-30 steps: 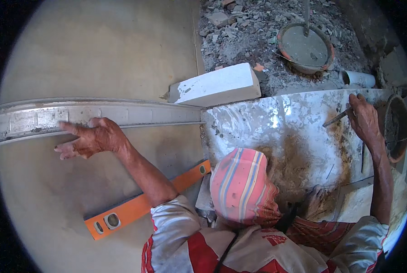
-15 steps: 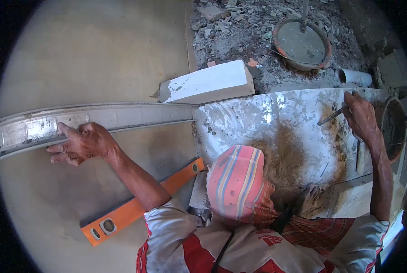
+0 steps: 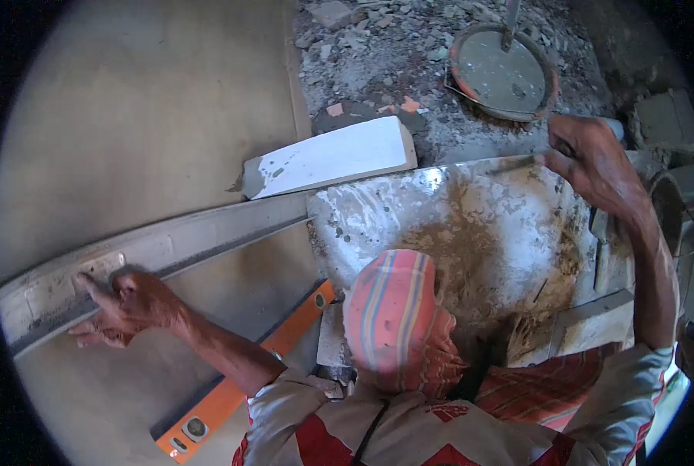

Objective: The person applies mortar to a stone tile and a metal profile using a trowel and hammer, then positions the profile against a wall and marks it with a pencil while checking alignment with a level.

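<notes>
My left hand [image 3: 133, 311] lies along a long metal straightedge [image 3: 199, 229] at the left, its index finger on the bar's face and the other fingers at the near edge. The bar's right end meets a wet-looking, mortar-stained pale slab [image 3: 409, 210]. My right hand [image 3: 599, 167] is at the slab's far right edge with fingers curled. A thin dark tool [image 3: 510, 163] seems to run from its fingertips along that edge; the grip itself is mostly hidden. Behind the bar's right end rests a white block [image 3: 331, 159], its left end smeared with grey mortar.
An orange spirit level [image 3: 222, 400] lies slantwise beside my left forearm. Rubble [image 3: 362, 62] covers the far ground, where a bucket of grey mortar [image 3: 502, 74] stands with a handle sticking out. Pink striped cloth [image 3: 397, 318] covers part of the slab's near side.
My right hand has moved up and left from over the slab to its far edge, bringing the thin tool along. The straightedge's left end sits lower in view, with my left hand still on it.
</notes>
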Motion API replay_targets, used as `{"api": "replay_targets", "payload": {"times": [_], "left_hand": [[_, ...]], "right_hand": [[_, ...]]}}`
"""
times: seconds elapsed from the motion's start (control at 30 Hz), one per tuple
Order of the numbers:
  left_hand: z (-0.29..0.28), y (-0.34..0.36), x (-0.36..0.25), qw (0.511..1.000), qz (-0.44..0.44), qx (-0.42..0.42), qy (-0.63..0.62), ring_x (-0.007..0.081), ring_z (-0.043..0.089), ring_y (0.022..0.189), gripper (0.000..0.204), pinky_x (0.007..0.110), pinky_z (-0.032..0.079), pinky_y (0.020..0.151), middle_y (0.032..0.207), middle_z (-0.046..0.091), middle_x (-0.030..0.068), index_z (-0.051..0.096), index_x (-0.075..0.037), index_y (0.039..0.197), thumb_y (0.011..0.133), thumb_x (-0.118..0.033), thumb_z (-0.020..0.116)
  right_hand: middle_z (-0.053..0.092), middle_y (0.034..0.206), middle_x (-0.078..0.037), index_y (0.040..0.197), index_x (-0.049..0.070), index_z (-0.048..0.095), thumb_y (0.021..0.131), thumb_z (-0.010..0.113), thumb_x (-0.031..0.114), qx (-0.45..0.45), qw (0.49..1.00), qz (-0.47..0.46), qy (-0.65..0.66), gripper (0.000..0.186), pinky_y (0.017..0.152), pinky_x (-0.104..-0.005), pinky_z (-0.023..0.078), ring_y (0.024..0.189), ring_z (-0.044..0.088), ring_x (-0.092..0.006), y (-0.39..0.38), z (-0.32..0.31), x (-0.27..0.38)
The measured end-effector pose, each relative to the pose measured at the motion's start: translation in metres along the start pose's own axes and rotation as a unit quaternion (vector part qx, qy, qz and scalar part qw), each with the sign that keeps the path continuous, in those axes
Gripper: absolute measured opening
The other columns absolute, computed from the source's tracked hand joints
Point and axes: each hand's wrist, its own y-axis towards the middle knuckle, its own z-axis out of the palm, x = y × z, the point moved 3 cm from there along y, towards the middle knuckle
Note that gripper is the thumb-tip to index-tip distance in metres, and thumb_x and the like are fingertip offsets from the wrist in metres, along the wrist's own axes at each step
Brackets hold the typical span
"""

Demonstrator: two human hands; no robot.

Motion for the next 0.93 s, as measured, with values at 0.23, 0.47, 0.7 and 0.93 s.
{"api": "replay_targets", "payload": {"times": [0.23, 0.47, 0.7, 0.93], "left_hand": [[0.02, -0.027, 0.041, 0.992, -0.062, 0.104, -0.047, 0.0513, 0.017, 0.136, 0.057, 0.053, 0.027, 0.098, 0.148, 0.015, 0.0389, 0.051, -0.023, 0.137, 0.08, -0.018, 0.053], [-0.016, 0.014, -0.02, 0.995, -0.034, 0.09, 0.021, 0.049, 0.017, 0.137, 0.061, 0.061, 0.018, 0.106, 0.145, 0.033, 0.0295, 0.047, -0.01, 0.139, 0.079, -0.002, 0.049], [-0.018, 0.013, -0.017, 0.961, -0.137, 0.158, -0.183, 0.0467, 0.009, 0.14, 0.065, 0.06, 0.008, 0.109, 0.147, 0.032, 0.0279, 0.044, -0.008, 0.141, 0.077, 0.001, 0.05], [-0.024, 0.011, -0.018, 0.964, -0.121, 0.224, -0.071, 0.0515, -0.011, 0.14, 0.066, 0.063, -0.003, 0.109, 0.155, 0.023, 0.0166, 0.041, -0.002, 0.142, 0.079, -0.011, 0.055]], "right_hand": [[0.059, 0.079, -0.02, 0.094, -0.003, 0.058, 0.081, 0.069, 0.013, -0.039, 0.994, -0.063, 0.078, 0.024, 0.067, -0.0423, 0.045, 0.071, 0.058, -0.0327, 0.051, 0.053, -0.018], [0.064, 0.082, -0.022, 0.095, 0.0, 0.058, 0.08, 0.066, 0.015, -0.034, 0.996, 0.006, -0.08, 0.023, 0.07, -0.0496, 0.05, 0.081, 0.064, -0.042, 0.056, 0.114, -0.042], [0.065, 0.082, -0.024, 0.091, 0.003, 0.064, 0.082, 0.057, 0.017, 0.203, 0.948, -0.011, -0.245, 0.018, 0.073, -0.051, 0.051, 0.08, 0.064, -0.0417, 0.099, 0.121, -0.041], [0.053, 0.126, -0.028, 0.12, 0.01, 0.057, 0.083, 0.053, 0.02, 0.411, 0.857, 0.045, -0.307, 0.039, 0.098, -0.0568, 0.038, 0.119, 0.052, -0.0409, 0.148, 0.108, -0.017]]}}
